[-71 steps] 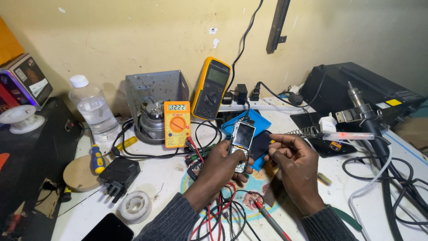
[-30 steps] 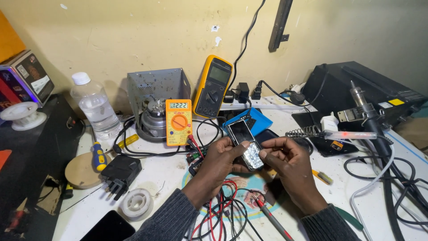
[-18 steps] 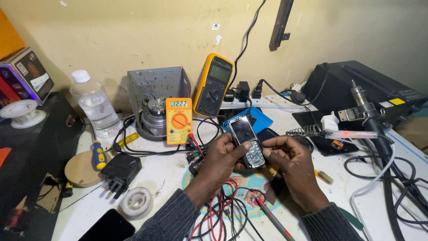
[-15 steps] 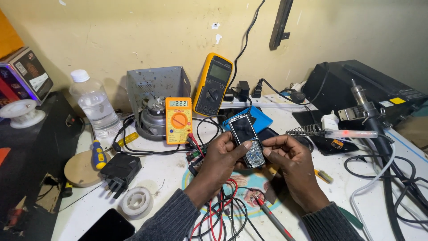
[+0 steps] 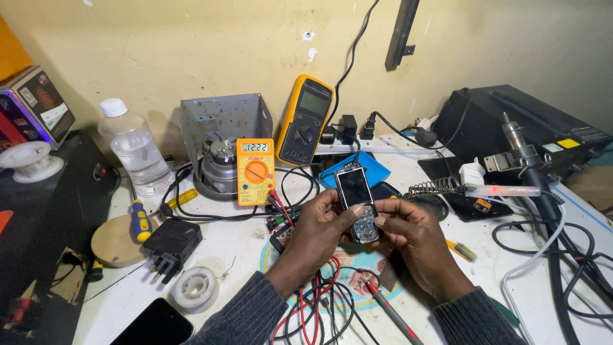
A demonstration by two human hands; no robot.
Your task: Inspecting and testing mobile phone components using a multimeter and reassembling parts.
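- Phone (image 5: 356, 203), a small keypad handset with a dark screen, sits upright between both my hands above the tabletop (image 5: 242, 255).
- My left hand (image 5: 317, 231) has its grip closed around the phone's left edge, thumb on the keypad.
- My right hand (image 5: 412, 235) pinches its right edge.
- Behind it stand an orange multimeter (image 5: 255, 170) and a yellow multimeter (image 5: 305, 119).
- Red and black leads (image 5: 313, 306) lie under my wrists.

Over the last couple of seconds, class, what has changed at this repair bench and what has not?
The keypad phone has come down toward the person, and the right hand, earlier apart, has closed on it alongside the left hand. The orange multimeter and water bottle stayed put.
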